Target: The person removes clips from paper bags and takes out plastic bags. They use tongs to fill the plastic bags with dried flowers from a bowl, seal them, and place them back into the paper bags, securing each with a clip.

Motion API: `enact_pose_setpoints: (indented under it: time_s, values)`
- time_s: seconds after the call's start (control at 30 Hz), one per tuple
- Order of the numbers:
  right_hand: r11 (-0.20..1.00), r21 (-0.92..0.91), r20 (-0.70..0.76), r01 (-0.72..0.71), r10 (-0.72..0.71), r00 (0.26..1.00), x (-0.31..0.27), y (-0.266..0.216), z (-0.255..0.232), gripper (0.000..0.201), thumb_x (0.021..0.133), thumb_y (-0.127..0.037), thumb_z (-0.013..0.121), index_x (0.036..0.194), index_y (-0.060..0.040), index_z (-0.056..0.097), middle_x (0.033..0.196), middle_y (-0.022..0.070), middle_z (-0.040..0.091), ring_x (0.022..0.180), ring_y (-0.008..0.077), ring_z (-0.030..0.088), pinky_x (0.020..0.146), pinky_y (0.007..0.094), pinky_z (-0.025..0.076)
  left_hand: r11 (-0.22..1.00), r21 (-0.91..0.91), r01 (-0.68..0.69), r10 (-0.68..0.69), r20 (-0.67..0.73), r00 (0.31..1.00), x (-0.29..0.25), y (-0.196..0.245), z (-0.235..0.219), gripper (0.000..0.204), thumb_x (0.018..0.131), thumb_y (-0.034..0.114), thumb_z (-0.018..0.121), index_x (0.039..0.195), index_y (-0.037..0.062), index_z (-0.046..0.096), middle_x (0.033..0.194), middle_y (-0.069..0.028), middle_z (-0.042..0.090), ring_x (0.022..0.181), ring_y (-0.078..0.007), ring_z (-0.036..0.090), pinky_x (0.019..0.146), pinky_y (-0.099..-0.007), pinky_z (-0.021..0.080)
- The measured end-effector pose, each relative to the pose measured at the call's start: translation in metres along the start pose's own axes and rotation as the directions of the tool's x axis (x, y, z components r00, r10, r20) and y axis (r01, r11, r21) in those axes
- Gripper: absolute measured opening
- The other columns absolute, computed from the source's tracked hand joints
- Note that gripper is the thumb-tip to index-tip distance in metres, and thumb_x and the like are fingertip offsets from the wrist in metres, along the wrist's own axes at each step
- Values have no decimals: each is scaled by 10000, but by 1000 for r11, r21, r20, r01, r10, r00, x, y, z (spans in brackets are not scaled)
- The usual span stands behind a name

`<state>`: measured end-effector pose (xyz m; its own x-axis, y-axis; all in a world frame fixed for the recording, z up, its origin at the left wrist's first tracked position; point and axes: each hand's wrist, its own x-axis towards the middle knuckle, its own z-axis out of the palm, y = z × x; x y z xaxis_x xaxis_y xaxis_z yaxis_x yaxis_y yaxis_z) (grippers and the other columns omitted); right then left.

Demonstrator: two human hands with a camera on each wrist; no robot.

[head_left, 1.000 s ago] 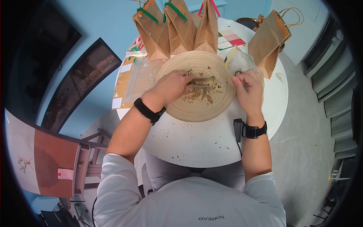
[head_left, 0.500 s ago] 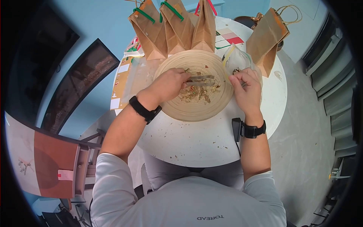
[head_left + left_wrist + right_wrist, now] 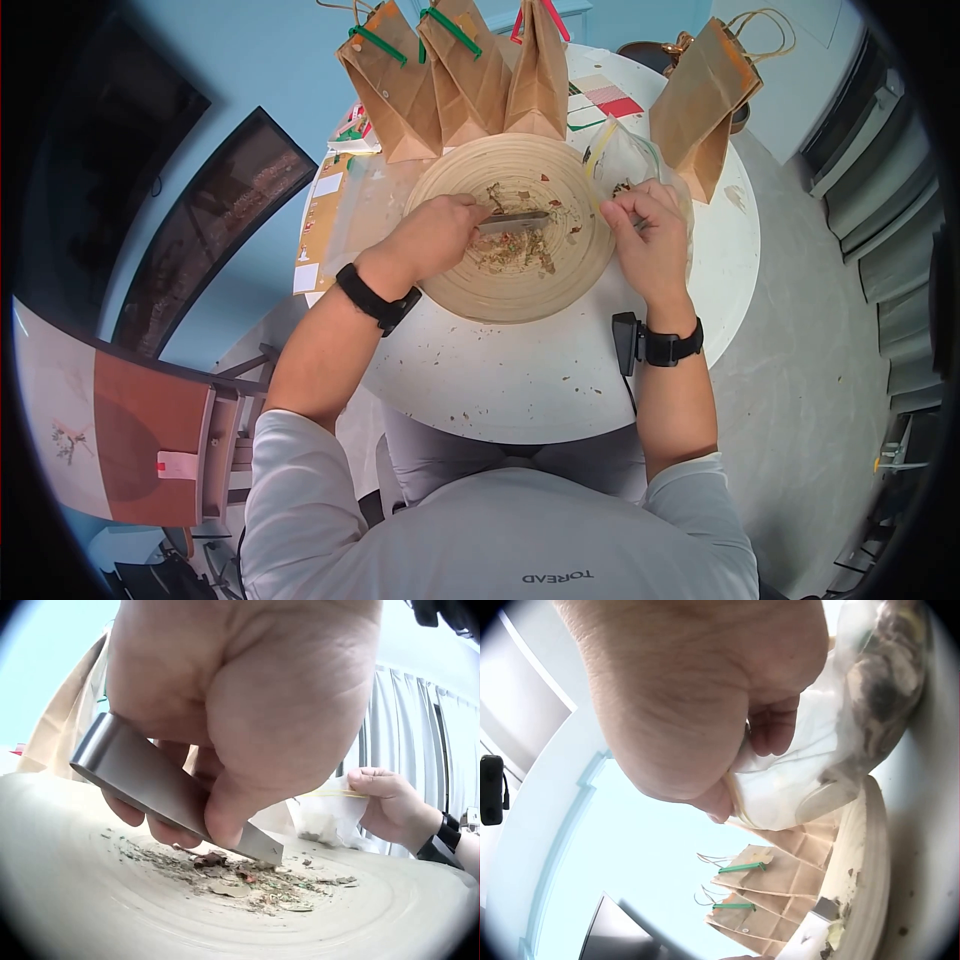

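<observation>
Metal tongs [image 3: 150, 776] are gripped in my left hand [image 3: 430, 238], thumb on one side and fingers on the other. Their tips are close together, low over dried leaf bits [image 3: 232, 889] on a round wooden tray [image 3: 450, 285]. At the tray's right side, my right hand [image 3: 655, 235] pinches the edge of a clear zip bag [image 3: 780, 795] between thumb and fingers. Brown dried pieces [image 3: 885, 690] lie inside the bag, seen in the right wrist view.
Three brown paper bags [image 3: 395, 100] with green or red clips stand behind the tray; another paper bag [image 3: 700, 110] stands at the back right. Crumbs [image 3: 465, 390] are scattered on the white table [image 3: 520, 400] in front. A black device [image 3: 627, 345] sits beside my right wrist.
My left hand has drawn back slightly to the left, and the tongs' arms, apart before, have come together. My right hand has stayed nearly still at the bag.
</observation>
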<state>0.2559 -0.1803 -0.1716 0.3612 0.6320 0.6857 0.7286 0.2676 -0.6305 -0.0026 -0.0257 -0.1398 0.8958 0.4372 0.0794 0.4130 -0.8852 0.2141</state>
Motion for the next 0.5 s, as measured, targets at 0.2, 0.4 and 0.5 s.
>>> enact_pose_setpoints:
  time_s: [0.2, 0.4, 0.5]
  values:
    - [999, 17, 58, -48, 47, 997, 0, -5, -2, 78, 846, -42, 815, 846, -12, 744, 850, 60, 630, 897, 259, 563, 758, 355, 472, 996, -94, 12, -29, -179, 983, 7, 10, -34, 292, 904, 48, 736, 1189, -10, 708, 1021, -207, 706, 992, -431, 660, 869, -476, 534]
    - [1000, 27, 88, 9, -12, 996, -1, -5, -1, 97, 837, -45, 820, 844, -6, 732, 866, 64, 627, 903, 266, 560, 787, 357, 469, 992, -82, -97, 76, -237, 968, 41, 45, -17, 346, 926, 99, 738, 1254, 13, 672, 1082, -186, 674, 1080, -406, 640, 904, -480, 523]
    - [1000, -5, 68, 21, -21, 997, -1, -2, -1, 102, 848, -43, 813, 863, 0, 721, 855, 68, 623, 921, 256, 571, 799, 344, 475, 998, -55, 14, -27, -256, 966, 22, 45, -31, 331, 916, 135, 758, 1208, 4, 674, 1071, -204, 678, 1052, -416, 655, 882, -489, 528]
